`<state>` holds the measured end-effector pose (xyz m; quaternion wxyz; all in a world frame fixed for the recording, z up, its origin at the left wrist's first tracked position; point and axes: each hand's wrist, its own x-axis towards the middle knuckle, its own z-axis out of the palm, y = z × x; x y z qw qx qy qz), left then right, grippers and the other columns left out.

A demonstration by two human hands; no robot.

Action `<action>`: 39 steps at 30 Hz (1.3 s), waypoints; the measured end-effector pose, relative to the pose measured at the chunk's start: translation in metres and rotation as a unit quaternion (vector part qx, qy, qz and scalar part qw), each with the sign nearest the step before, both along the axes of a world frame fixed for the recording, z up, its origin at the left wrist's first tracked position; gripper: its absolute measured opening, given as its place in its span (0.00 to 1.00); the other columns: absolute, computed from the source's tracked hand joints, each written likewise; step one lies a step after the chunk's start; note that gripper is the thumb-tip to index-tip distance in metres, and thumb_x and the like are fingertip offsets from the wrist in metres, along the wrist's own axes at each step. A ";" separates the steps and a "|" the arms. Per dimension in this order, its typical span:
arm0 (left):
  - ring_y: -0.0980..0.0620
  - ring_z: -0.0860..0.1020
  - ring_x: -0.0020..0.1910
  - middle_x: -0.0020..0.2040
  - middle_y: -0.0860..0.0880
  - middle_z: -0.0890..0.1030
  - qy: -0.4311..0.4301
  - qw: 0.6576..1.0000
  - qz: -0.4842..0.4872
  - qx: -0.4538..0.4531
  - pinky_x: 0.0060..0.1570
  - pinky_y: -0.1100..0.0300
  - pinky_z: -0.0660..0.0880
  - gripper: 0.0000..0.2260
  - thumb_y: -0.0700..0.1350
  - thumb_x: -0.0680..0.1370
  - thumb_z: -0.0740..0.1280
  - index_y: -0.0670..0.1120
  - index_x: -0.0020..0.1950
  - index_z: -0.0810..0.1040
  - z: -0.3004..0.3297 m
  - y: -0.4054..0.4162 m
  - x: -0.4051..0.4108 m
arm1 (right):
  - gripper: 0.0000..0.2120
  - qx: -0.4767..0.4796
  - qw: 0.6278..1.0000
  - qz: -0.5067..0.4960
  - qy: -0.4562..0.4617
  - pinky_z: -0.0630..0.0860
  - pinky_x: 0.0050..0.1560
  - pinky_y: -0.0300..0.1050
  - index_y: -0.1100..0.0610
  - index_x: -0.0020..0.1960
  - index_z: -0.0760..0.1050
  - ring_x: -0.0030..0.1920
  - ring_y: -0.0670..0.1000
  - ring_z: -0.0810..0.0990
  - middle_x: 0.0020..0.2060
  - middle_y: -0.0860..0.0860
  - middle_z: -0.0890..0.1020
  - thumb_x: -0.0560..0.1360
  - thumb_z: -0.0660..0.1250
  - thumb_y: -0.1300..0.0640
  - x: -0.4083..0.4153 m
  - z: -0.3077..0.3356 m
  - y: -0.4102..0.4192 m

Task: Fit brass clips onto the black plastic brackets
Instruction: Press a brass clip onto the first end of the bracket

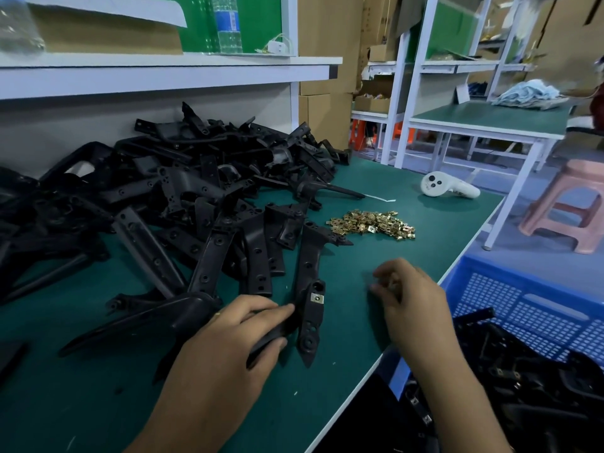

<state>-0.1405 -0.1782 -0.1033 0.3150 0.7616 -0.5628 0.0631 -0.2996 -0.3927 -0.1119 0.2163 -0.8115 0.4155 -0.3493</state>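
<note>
My left hand (243, 331) grips a black plastic bracket (310, 325) near the table's front edge; a brass clip (316, 298) sits on the bracket's upper end. To the right of it my right hand (410, 297) hovers with curled fingers that seem to pinch small brass clips, blurred. A loose heap of brass clips (372, 223) lies on the green mat further back. A big pile of black brackets (183, 191) covers the left and middle of the table.
A blue plastic crate (529, 308) with finished brackets stands at the right, below the table edge. A white handheld controller (447, 188) lies at the far right of the mat. A shelf with bottles runs above; a pink stool (568, 207) stands on the floor.
</note>
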 end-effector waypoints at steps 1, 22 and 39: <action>0.66 0.74 0.60 0.63 0.72 0.71 -0.002 1.000 0.005 0.003 0.56 0.65 0.76 0.21 0.52 0.79 0.71 0.65 0.71 0.76 0.000 0.000 0.000 | 0.08 0.022 0.999 0.028 -0.030 0.72 0.43 0.46 0.51 0.52 0.79 0.44 0.49 0.78 0.44 0.47 0.80 0.76 0.74 0.60 -0.002 -0.001 0.014; 0.63 0.74 0.57 0.61 0.67 0.73 -0.018 0.998 0.052 0.028 0.50 0.63 0.75 0.19 0.52 0.80 0.69 0.62 0.71 0.77 0.001 0.003 -0.004 | 0.04 0.065 0.993 0.093 -0.028 0.70 0.47 0.23 0.48 0.45 0.85 0.50 0.35 0.76 0.48 0.42 0.78 0.73 0.78 0.54 -0.016 0.007 0.027; 0.66 0.71 0.58 0.62 0.69 0.71 0.008 0.997 0.075 -0.002 0.49 0.72 0.67 0.19 0.54 0.80 0.66 0.65 0.71 0.74 0.000 0.006 0.000 | 0.06 0.262 0.890 0.269 -0.257 0.79 0.34 0.48 0.55 0.43 0.80 0.32 0.54 0.79 0.33 0.56 0.81 0.78 0.73 0.62 0.007 0.008 0.056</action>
